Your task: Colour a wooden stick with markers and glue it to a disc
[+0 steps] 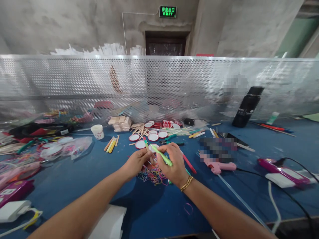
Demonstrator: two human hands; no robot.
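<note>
A wooden craft stick [149, 152], red and green at its far end, is pinched in my left hand [136, 162]. My right hand [174, 162] grips a light green marker [164, 157], its tip close to the stick; whether they touch I cannot tell. Beneath both hands lies a heap of colourful rubber bands [157, 179], partly covered by them. A red marker [189, 163] sticks out beyond my right hand. Just past my fingers are round white discs with red rims [153, 137].
A pink glue gun [219, 166] with a cord lies to the right, near a black bottle [246, 108] and a purple power strip [284, 171]. Stacked craft sticks [120, 123] and a paper cup [97, 131] stand at the back left. A perforated metal panel [159, 79] borders the blue table.
</note>
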